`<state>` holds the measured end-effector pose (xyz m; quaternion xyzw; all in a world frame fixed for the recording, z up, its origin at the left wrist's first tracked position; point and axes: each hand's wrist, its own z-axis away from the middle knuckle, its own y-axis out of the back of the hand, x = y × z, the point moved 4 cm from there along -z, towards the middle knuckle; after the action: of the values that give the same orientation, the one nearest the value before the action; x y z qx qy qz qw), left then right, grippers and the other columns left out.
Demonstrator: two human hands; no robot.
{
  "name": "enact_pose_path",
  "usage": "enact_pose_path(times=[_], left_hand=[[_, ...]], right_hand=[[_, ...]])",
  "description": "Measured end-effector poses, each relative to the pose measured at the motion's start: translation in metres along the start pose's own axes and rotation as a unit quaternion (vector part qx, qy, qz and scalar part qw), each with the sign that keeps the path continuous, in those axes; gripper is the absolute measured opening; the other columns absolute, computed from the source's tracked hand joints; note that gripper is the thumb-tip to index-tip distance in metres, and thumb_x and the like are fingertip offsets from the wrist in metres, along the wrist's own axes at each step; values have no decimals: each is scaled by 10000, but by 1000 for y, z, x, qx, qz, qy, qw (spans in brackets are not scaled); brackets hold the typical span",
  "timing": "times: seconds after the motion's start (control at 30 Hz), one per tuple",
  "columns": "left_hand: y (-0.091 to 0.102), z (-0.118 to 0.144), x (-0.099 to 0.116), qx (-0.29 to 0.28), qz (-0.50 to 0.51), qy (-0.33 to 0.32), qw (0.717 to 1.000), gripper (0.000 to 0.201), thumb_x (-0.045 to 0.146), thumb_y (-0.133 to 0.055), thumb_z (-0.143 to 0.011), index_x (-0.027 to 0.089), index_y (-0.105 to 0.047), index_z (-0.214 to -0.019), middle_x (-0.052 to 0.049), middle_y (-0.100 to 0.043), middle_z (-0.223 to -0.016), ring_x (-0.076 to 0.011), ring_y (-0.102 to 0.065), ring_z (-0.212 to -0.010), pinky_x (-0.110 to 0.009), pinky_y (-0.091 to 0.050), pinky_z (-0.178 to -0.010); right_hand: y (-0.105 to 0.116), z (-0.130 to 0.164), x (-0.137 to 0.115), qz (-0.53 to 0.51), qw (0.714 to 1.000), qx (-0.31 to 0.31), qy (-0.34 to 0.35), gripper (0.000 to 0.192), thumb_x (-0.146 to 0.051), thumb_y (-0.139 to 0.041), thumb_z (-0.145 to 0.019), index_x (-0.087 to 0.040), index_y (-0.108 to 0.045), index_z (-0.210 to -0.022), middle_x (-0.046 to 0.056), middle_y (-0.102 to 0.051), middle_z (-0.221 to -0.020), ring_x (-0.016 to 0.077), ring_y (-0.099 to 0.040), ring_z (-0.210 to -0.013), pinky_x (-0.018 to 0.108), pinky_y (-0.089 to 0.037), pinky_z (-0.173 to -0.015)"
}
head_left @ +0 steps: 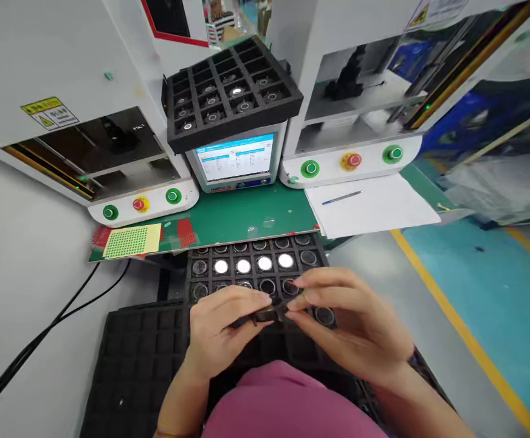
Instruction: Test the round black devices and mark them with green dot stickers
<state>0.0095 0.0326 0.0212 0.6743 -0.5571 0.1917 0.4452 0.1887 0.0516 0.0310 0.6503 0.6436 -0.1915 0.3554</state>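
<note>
This side of the green tabletop's (228, 213) near edge, the left hand (226, 325) and right hand (354, 322) pinch a small dark piece (266, 314) (over the black tray (321, 252)); blue floor (465, 274) stretches beyond the tray's right edge.

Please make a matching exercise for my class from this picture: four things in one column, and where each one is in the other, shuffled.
Column one
1. Pen
2. Dotted sheet
3. Monitor
4. Small dark part

Column two
A. Below a black tray
B. Between the left hand and the right hand
C. Lying on white paper
D. At the left end of the green tabletop

Pairs: 1-C, 2-D, 3-A, 4-B
</note>
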Motion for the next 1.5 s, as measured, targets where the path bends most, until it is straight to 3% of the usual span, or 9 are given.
enact_pose_path(times=[0.57,0.67,0.73,0.83,0.97,1.1,1.3,1.4,1.5], left_hand=[[-6,10,-8,81,-92,36,992,258,80,-712,-802,201,-719,-1029,-34,-766,-903,-138,-721,-780,-212,-583,-723],[2,18,-23,155,-131,104,974,185,108,-711,-799,204,-737,-956,-15,-766,-850,-130,-716,-743,-204,-571,-712],[18,26,-38,273,-135,184,934,130,147,-723,-778,191,-736,-899,-6,-759,-797,-137,-713,-706,-213,-570,-684],[40,43,-58,419,-61,274,864,135,213,-742,-733,167,-716,-858,-10,-748,-765,-149,-710,-687,-227,-571,-667],[43,54,-76,373,60,369,849,224,293,-780,-690,159,-689,-844,1,-711,-701,-116,-668,-666,-178,-531,-645],[34,55,-82,325,160,427,828,338,388,-823,-643,160,-642,-816,43,-642,-595,-52,-527,-501,-136,-444,-511],[11,42,-76,289,275,446,801,426,415,-837,-626,137,-654,-893,-75,-756,-908,-69,-586,-602,-164,-476,-563],[1,37,-72,274,291,436,806,358,363,-815,-667,125,-657,-883,-69,-753,-879,-20,-471,-498,-136,-393,-473],[-9,31,-68,259,331,423,803,322,363,-795,-693,153,-589,-824,-61,-750,-869,-60,-566,-541,-176,-473,-537]], right_hand=[[-19,11,-5,104,993,48,16,324,49,-618,-783,-213,-622,-974,56,-671,-927,148,-690,-798,235,-606,-646],[-25,17,7,82,996,28,11,335,47,-589,-796,-223,-604,-994,50,-664,-937,153,-683,-837,245,-603,-662],[-25,15,40,72,997,19,-17,301,8,-594,-809,-246,-591,-970,38,-657,-958,167,-671,-897,293,-603,-736],[-22,1,127,99,988,16,-114,185,-108,-623,-824,-254,-580,-929,66,-612,-1095,227,-627,-1027,409,-577,-839],[-26,-26,233,107,977,-13,-183,168,-207,-664,-838,-179,-604,-992,125,-555,-1215,245,-612,-1013,432,-573,-810],[-43,-37,271,95,968,-28,-230,251,-317,-616,-925,-153,-602,-1116,76,-607,-1153,184,-625,-941,364,-564,-780],[-45,-31,252,37,959,37,-277,254,-272,-649,-858,-178,-576,-1082,126,-467,-1349,154,-605,-850,353,-565,-721],[-38,-21,203,-17,957,76,-280,403,-256,-667,-776,-261,-508,-1146,120,-348,-1453,156,-603,-878,347,-577,-702],[-37,-7,135,-86,954,82,-274,458,-266,-705,-755,-308,-495,-1159,79,-408,-1436,146,-608,-911,313,-587,-720]])
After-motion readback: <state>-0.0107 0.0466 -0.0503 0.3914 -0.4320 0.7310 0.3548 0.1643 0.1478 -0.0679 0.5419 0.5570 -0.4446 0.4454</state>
